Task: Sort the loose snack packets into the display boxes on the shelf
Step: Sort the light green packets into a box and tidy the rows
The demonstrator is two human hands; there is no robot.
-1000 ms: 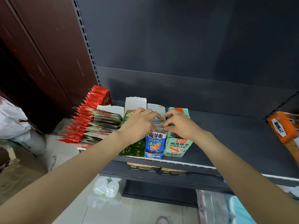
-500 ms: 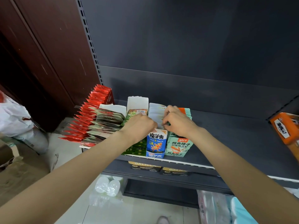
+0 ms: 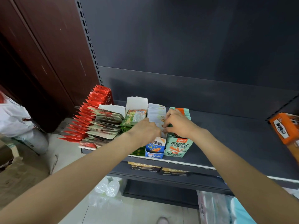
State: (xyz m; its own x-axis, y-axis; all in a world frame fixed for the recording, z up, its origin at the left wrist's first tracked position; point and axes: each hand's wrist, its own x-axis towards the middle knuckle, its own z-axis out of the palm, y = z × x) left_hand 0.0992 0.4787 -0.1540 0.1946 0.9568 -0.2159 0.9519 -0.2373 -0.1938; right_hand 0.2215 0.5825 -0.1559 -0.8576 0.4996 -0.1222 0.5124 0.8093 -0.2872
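While your left hand (image 3: 145,132) and right hand (image 3: 177,122) pinch the white packets (image 3: 156,112), you keep them upright in the blue display box (image 3: 154,148).

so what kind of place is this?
Likely a small shop aisle mid-restock: dark metal gondola shelf with slotted upright, cardboard display boxes of snack packets like the blue box, and plastic-wrapped stock on the floor.

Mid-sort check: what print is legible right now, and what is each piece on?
"摸鱼搭子": front of the mint display box.
"DALICCA": brown boxes under the shelf lip.
Blue display box: large characters, blurred.
Orange pack at far right: black characters, unreadable.
Green packets: barcode label, too small.
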